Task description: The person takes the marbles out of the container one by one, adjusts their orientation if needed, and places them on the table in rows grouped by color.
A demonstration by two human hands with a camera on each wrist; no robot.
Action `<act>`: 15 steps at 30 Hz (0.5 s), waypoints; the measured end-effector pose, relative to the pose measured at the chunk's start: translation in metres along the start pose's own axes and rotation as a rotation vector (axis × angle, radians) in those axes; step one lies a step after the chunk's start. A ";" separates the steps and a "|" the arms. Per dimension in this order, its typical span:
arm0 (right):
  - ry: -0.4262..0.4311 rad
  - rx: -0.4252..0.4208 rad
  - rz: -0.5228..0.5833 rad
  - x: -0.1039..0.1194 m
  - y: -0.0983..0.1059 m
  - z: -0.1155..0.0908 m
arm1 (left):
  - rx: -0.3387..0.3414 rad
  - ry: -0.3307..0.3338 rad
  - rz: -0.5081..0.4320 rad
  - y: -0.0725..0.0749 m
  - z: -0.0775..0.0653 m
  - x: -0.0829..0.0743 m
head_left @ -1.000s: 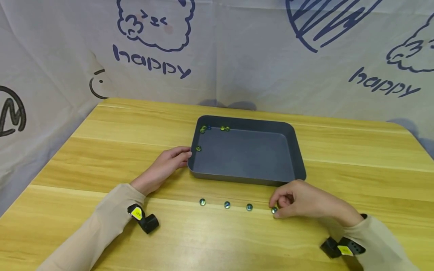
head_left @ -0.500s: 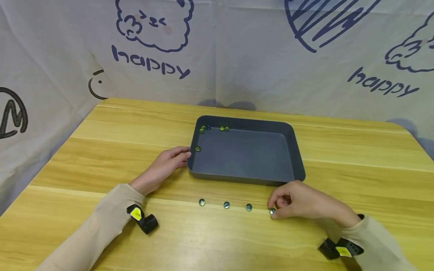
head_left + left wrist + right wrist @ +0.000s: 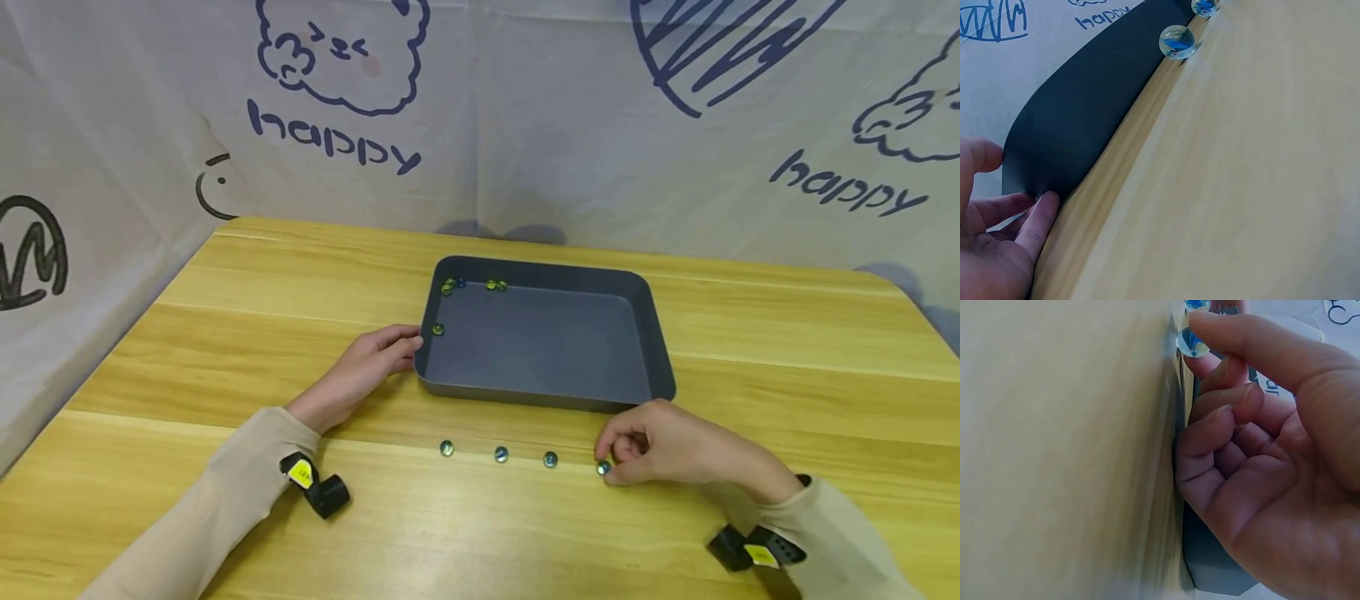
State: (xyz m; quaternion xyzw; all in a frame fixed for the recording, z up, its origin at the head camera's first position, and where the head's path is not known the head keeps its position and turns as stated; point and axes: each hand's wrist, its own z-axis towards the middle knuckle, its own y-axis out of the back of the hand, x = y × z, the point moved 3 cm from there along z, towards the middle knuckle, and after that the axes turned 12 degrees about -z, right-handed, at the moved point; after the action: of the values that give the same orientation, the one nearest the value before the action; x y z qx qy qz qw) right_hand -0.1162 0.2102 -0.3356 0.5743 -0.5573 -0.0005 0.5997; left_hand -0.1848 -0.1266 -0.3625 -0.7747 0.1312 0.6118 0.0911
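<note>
Barely shifted, right hand (image 3: 662,443) pinches a marble (image 3: 603,468), partly hidden by its thumb; left hand (image 3: 366,364), fingers extended, touches the tray (image 3: 551,346) alongside.

In the head view, "happy" (image 3: 333,140) is written on the white cloth (image 3: 555,125) between ten and eleven o'clock and between two and three; an "M" (image 3: 33,257) is drawn at nine. Lettering on the yellow labels (image 3: 302,474) cannot be made out.

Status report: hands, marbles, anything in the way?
Left hand touching tray at left. Right hand pinching rightmost marble. Three marbles lined up beside it. Possible obstacle: near wall.
</note>
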 end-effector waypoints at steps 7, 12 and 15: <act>0.001 -0.005 -0.010 0.000 -0.001 0.000 | 0.000 -0.001 -0.001 0.000 -0.001 0.000; 0.010 -0.008 -0.023 -0.001 -0.001 0.000 | -0.003 0.003 0.002 0.000 -0.001 0.000; 0.010 -0.007 -0.022 -0.001 0.000 0.000 | -0.006 0.006 0.003 0.000 0.000 0.000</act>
State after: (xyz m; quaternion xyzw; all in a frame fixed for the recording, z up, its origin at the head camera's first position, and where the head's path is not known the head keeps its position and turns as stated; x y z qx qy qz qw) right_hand -0.1165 0.2102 -0.3365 0.5785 -0.5477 -0.0061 0.6044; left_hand -0.1844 -0.1265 -0.3628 -0.7767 0.1307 0.6099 0.0873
